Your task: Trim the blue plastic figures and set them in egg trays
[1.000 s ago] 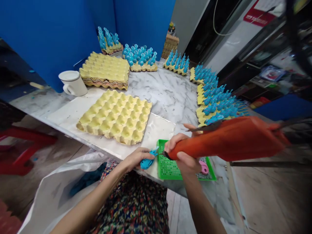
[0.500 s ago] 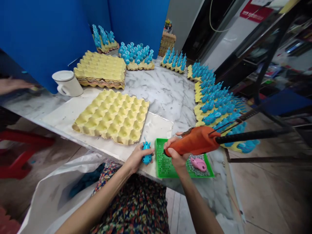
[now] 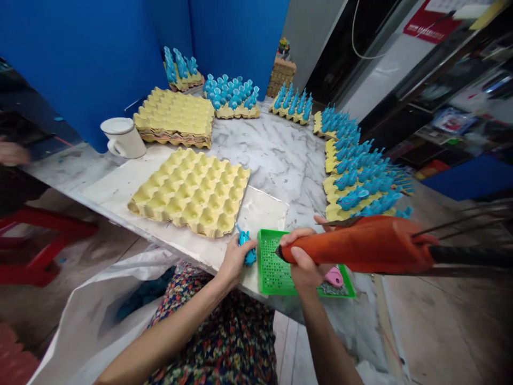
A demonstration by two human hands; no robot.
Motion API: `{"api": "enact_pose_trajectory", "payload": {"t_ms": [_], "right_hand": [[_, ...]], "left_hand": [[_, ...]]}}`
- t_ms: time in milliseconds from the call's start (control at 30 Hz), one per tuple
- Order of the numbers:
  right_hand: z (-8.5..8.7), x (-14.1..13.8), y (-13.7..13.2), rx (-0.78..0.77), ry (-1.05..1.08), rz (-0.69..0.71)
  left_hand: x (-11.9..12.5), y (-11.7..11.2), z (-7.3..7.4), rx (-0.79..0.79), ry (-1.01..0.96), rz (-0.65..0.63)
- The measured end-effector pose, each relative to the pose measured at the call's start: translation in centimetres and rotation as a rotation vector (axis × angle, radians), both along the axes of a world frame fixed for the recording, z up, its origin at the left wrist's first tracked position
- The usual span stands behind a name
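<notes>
My left hand (image 3: 236, 258) is closed round a small blue plastic figure (image 3: 249, 255) at the table's front edge, beside the green basket. My right hand (image 3: 306, 261) grips an orange-covered electric screwdriver (image 3: 356, 243) near its front end. The tool lies nearly level above the green perforated basket (image 3: 262, 289), its thin tip pointing left toward the figure but apart from it. In the basket's right part, partly hidden by my right hand, are a pink plastic piece (image 3: 335, 277) and a heap of small silvery screws (image 3: 331, 290).
A yellow egg tray (image 3: 188, 192) lies left of the basket, with stacked trays (image 3: 176, 115) and a lidded white mug (image 3: 123, 138) behind. Trays of blue figures (image 3: 356, 166) line the right and back. A white sack (image 3: 88, 315) hangs below; another person's hand (image 3: 13, 152) shows at left.
My right hand and the screwdriver have moved right, and the tool lies more level. The blue figure has turned in my left hand. The other person's hand has drawn back to the left.
</notes>
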State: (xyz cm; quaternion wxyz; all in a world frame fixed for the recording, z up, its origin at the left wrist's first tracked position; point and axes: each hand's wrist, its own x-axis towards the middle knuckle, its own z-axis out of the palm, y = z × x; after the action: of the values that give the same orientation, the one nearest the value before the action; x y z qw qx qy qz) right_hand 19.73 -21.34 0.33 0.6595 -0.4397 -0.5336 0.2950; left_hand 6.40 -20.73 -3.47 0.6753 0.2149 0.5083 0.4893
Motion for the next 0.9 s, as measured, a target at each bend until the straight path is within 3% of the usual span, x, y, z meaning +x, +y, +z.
{"api": "enact_pose_trajectory", "payload": {"t_ms": [133, 300, 500, 700, 900], "right_hand": [[0.0, -0.6, 0.3, -0.038, 0.016, 0.028], [-1.3, -0.7, 0.5, -0.051, 0.057, -0.003], [-2.3, -0.2, 0.4, -0.051, 0.046, 0.054], [-2.4, -0.3, 0.5, -0.025, 0.045, 0.061], [-1.7, -0.1, 0.1, -0.033, -0.015, -0.033]], "left_hand": [[0.3, -0.1, 0.3, 0.018, -0.013, 0.036], [0.2, -0.2, 0.0, 0.04, 0.01, 0.018], [0.1, -0.2, 0.1, 0.033, 0.038, -0.012], [0.1, 0.0, 0.2, 0.02, 0.047, -0.025], [0.1, -0.1, 0.0, 0.022, 0.057, -0.043]]}}
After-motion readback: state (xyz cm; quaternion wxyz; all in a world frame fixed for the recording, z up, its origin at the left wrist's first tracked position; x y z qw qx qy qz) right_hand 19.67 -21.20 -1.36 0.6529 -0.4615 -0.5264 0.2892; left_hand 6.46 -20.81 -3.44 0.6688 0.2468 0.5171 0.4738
